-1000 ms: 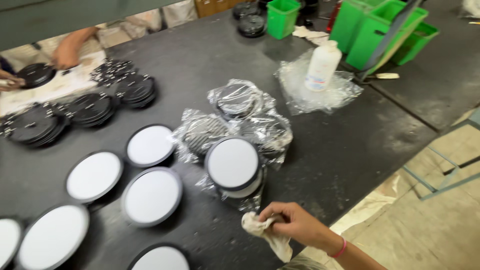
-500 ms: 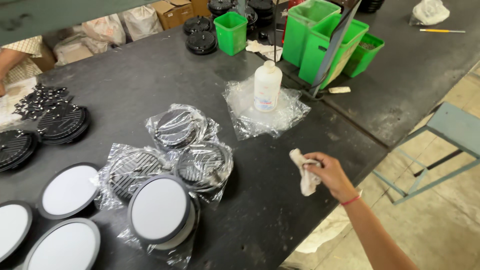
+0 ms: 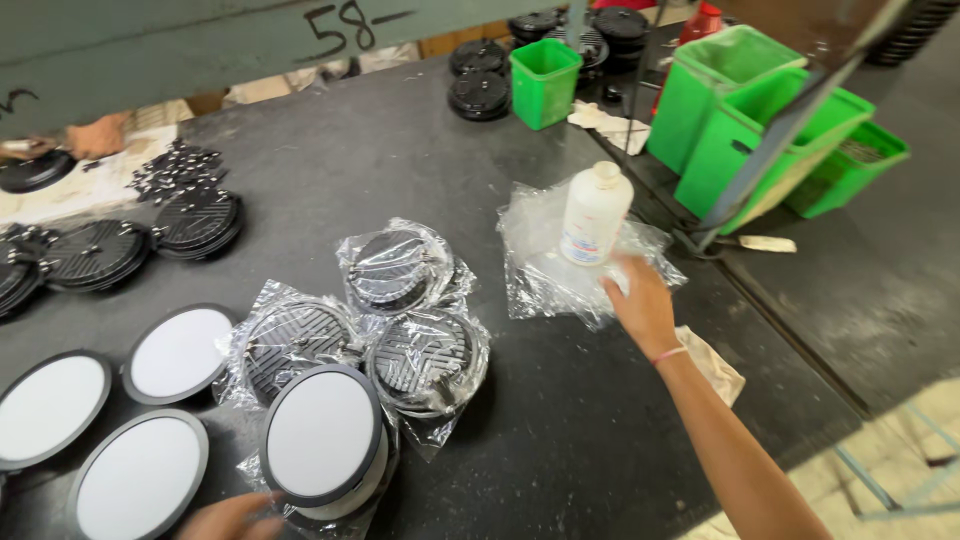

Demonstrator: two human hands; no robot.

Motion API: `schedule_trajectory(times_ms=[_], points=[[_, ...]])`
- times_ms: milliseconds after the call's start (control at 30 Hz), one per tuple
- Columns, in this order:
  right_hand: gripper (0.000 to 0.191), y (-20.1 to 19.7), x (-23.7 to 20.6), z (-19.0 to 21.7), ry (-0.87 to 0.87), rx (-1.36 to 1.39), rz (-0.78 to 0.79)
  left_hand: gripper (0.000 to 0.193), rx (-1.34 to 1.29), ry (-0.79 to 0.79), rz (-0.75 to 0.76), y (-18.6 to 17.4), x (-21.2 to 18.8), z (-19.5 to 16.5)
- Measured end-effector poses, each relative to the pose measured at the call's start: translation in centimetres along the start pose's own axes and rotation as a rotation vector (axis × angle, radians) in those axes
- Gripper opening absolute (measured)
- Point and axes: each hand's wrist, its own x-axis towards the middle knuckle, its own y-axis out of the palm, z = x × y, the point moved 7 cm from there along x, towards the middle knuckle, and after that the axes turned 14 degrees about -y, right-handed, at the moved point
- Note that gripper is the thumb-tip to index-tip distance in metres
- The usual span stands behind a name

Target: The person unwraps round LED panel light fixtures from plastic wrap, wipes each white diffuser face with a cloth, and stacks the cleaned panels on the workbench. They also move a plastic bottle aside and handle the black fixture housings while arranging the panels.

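The right hand [image 3: 640, 300] is reaching out with its fingers spread and loose, pinching nothing, its fingertips just short of the white plastic bottle [image 3: 594, 213]. That bottle is standing upright on a crumpled sheet of clear plastic wrap [image 3: 545, 270], and the hand is hovering over the near edge of the same sheet. Just beside the bottle, on the side nearer the person and under the wrist, a crumpled rag [image 3: 712, 362] is lying on the dark table [image 3: 340, 160].

The left hand [image 3: 225, 518] is showing only in part at the picture's lower edge, well apart from the bottle; whether its fingers are closed on anything, I cannot tell. It is sitting against a round white-faced lamp [image 3: 322, 435] resting on clear wrapping. Between that lamp and the bottle, three black finned discs in clear bags [image 3: 400, 300] are lying clustered. Beyond the bottle, green plastic bins [image 3: 760, 120] are standing.
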Motion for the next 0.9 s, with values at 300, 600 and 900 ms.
schedule_trajectory(times_ms=[300, 600, 900], points=[[0.130, 1.3, 11.0, -2.7, 0.024, 0.436, -0.196, 0.063, -0.134, 1.346, 0.178, 13.9, -26.1, -29.9], [0.115, 0.2, 11.2, -3.7, -0.024, 0.431, -0.202, 0.020, -0.113, 1.426, -0.138, 20.4, -23.9, -40.2], [0.107, 1.4, 10.8, -4.3, -0.071, 0.444, -0.159, 0.018, -0.248, 1.410, -0.101, 13.2, -20.8, -24.0]])
